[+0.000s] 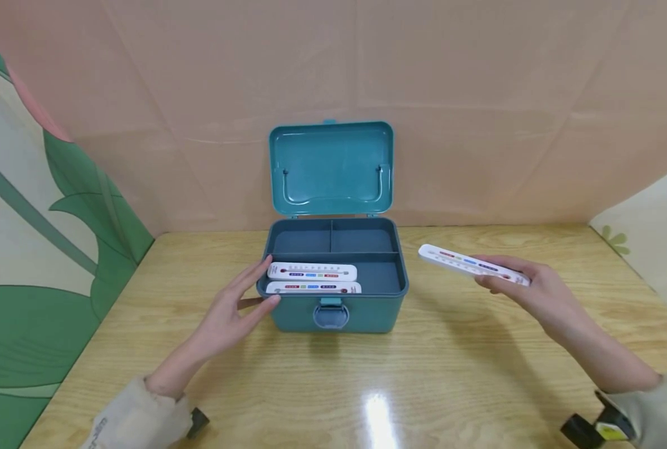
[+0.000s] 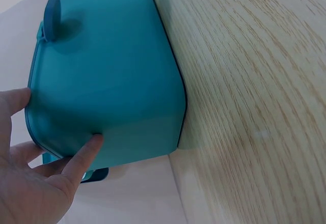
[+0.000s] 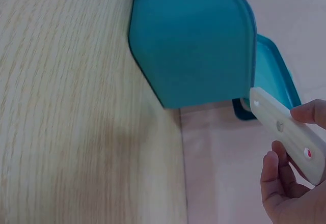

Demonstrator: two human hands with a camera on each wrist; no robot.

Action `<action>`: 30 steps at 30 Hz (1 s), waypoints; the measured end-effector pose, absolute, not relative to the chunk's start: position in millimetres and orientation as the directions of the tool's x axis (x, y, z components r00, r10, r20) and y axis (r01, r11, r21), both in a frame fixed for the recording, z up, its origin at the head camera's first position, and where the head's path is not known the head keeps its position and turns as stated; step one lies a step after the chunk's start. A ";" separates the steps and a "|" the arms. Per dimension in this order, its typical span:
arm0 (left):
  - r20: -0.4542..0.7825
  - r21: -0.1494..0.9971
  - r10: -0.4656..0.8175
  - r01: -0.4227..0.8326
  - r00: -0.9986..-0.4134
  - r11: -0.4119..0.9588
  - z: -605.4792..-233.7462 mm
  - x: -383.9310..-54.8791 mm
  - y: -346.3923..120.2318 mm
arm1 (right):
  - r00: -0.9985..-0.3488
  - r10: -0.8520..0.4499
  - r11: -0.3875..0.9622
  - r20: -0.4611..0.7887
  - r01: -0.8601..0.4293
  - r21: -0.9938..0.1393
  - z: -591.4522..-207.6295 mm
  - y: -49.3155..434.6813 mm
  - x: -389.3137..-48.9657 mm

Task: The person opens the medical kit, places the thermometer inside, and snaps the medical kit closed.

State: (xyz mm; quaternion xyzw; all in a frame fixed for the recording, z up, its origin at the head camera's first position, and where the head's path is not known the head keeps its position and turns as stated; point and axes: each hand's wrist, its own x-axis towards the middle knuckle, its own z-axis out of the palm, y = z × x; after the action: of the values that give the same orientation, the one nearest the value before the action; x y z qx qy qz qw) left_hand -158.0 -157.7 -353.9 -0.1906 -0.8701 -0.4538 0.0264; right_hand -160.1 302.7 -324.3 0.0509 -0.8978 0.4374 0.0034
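Note:
A blue-green lidded box [image 1: 335,315] stands on the table with its lid [image 1: 331,165] raised. Two white thermometers [image 1: 312,272] lie side by side in its front compartment, toward the left. My left hand [image 1: 229,319] is at the box's front left corner, thumb near the front rim and other fingers along the left side. In the left wrist view, its fairly straight, spread fingers [image 2: 84,158] touch the box wall. To the right of the box, my right hand [image 1: 535,290] pinches a third white thermometer [image 1: 468,264] by its near end, above the table. In the right wrist view the thermometer's plain back [image 3: 285,130] shows.
Behind the front compartment a divider [image 1: 332,237] splits the box's back into two small compartments. A round clasp [image 1: 331,317] hangs on the front. The wooden table [image 1: 451,386] meets a pinkish backdrop [image 1: 479,125] behind the box, with a leaf-patterned panel [image 1: 19,337] at left.

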 end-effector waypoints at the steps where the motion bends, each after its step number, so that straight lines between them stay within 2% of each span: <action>1: 0.220 0.779 0.308 0.356 -0.926 0.516 -354.0 -158.1 -157.8 | -0.995 -0.085 0.620 0.050 -0.092 -0.779 -322.8 300.9 -159.4; 11: 0.204 0.783 0.302 0.341 -0.931 0.521 -354.5 -158.8 -158.4 | -0.991 -0.106 0.610 0.085 -0.132 -0.782 -315.5 289.4 -154.0; 30: 0.194 0.784 0.296 0.329 -0.935 0.526 -353.5 -157.9 -157.4 | -0.991 -0.112 0.668 0.070 -0.127 -0.734 -302.4 269.3 -150.7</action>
State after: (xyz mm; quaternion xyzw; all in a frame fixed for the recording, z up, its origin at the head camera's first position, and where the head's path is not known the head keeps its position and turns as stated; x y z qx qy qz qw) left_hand -157.9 -157.4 -353.5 -0.1790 -0.8732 -0.4529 0.0183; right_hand -150.7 269.3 -302.4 0.0654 -0.9131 0.4023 0.0095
